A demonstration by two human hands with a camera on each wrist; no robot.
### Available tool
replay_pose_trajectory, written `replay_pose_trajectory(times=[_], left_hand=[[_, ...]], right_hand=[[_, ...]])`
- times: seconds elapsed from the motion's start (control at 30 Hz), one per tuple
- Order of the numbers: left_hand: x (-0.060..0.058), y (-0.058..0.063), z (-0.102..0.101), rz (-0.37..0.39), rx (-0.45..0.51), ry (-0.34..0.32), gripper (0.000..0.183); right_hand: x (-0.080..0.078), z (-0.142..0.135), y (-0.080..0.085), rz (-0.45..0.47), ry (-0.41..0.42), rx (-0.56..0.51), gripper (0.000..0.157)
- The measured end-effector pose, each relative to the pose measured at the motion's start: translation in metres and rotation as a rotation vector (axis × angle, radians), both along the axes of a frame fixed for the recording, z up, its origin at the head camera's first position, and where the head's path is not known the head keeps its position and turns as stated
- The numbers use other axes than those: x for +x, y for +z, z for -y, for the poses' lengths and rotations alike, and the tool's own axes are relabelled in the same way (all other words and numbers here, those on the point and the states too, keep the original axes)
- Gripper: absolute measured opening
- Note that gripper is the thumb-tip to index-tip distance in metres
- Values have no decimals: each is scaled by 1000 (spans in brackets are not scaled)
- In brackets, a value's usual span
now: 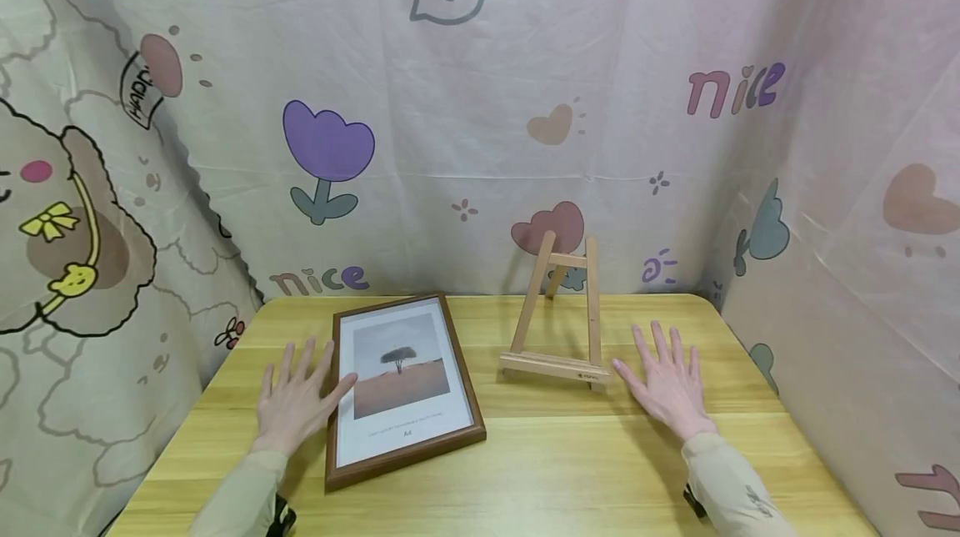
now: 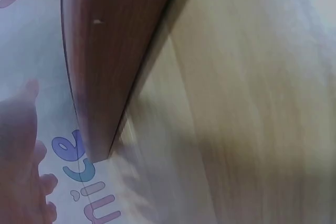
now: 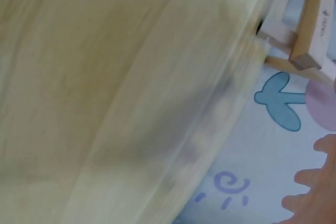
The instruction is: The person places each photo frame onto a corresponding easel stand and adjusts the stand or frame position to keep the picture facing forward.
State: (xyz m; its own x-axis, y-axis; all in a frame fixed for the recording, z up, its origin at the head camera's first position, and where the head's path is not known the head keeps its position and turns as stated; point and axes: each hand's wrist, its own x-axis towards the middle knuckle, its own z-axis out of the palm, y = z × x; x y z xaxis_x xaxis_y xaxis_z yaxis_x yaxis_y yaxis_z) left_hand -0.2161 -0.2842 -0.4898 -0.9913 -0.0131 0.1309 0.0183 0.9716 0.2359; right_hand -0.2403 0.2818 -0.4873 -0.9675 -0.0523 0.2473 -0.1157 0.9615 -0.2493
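A brown wooden picture frame (image 1: 405, 458) holding a print of a lone tree lies on the table, slightly turned. My left hand (image 1: 296, 404) is spread at its left side, the thumb reaching over the frame's edge in the head view. The frame's brown side (image 2: 115, 51) fills the top of the left wrist view, with the left hand (image 2: 21, 156) at the lower left. A small wooden easel (image 1: 555, 364) stands upright right of the frame. My right hand (image 1: 670, 387), fingers spread and holding nothing, is just right of the easel's ledge (image 3: 312, 30).
The light wooden table (image 1: 555, 470) has its far edge against a printed curtain (image 1: 465, 103). More curtain hangs along the left and right sides. The easel's rear leg stands close to the back curtain.
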Motion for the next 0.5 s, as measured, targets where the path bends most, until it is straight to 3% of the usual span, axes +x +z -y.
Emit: replay_pose_trajectory(times=[0.27, 0.5], left_hand=[[8, 1, -3, 32, 40, 0, 89], [18, 5, -7, 17, 50, -2, 88]], right_hand=[[8, 16, 13, 32, 57, -64, 80], [14, 38, 17, 0, 116, -87, 79]])
